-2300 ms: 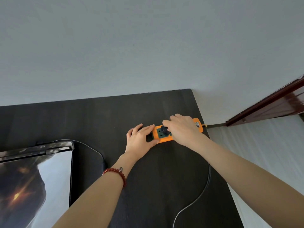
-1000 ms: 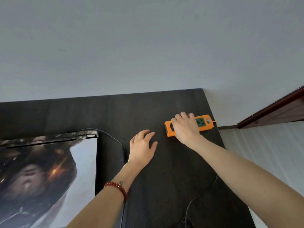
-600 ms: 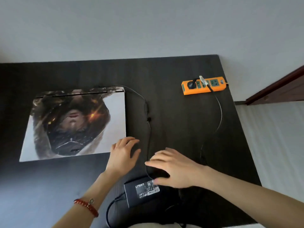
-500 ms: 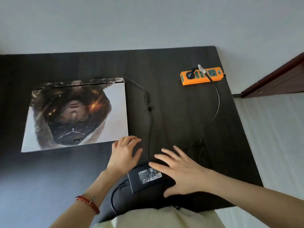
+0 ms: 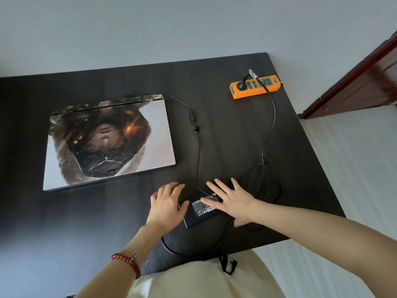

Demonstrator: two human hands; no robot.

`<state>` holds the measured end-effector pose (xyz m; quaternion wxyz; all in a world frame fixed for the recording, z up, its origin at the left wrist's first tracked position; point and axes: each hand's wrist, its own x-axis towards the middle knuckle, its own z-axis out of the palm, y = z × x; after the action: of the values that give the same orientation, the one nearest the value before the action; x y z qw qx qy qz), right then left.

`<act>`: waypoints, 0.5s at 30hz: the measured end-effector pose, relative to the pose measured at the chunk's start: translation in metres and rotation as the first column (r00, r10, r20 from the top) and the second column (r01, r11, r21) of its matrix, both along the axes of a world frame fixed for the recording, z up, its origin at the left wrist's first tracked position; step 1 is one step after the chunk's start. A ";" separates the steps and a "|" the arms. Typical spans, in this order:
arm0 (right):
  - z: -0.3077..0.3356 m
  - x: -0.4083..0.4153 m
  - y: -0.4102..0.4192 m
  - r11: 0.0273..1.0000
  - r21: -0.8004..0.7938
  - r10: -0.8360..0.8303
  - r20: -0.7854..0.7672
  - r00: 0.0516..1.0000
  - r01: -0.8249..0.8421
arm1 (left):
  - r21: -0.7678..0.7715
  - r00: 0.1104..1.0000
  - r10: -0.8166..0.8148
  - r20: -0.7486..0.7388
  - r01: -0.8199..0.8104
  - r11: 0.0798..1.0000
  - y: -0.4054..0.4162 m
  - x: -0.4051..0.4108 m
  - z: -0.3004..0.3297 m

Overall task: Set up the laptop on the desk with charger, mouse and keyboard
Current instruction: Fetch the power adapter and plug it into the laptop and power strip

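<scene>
**Worktop: dark, four items resting on it**

Dark wood-grain worktop (image 5: 225, 130), far edge against the wall. Places given relative to the left grip (image 5: 167, 204) and right grip (image 5: 233, 201), both spread flat.

- Power brick (image 5: 200, 211): between the two grips, label up, touching both.
- Laptop (image 5: 109, 143): lid closed, printed skin on top, beyond and left of the left grip, apart from it.
- Power strip (image 5: 254, 88): orange, well beyond the right grip near the far right corner, black plug in its left socket.
- Cables: one (image 5: 197, 145) runs from the laptop's far right corner down between the grips; another (image 5: 271, 125) from the strip to a loose coil just right of the right grip.
</scene>
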<state>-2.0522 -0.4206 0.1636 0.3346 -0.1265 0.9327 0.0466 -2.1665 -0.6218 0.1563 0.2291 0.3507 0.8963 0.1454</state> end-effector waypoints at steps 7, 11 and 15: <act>0.001 -0.008 -0.001 0.996 -0.057 0.060 -0.089 0.994 -0.065 | -0.047 0.990 -0.120 0.069 0.123 0.991 -0.006 0.015 -0.005; -0.005 -0.001 -0.002 0.992 -0.076 0.093 -0.119 0.988 -0.103 | -0.031 0.993 -0.075 0.092 0.078 0.996 -0.006 0.017 -0.006; 0.000 -0.002 0.010 0.991 -0.073 0.103 -0.135 0.985 -0.114 | 0.109 0.998 0.063 0.009 -0.064 0.992 0.004 -0.009 0.008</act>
<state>-2.0537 -0.4102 0.1637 0.2642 -0.1873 0.9454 0.0354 -2.1752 -0.6178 0.1646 0.2073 0.3337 0.8971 0.2023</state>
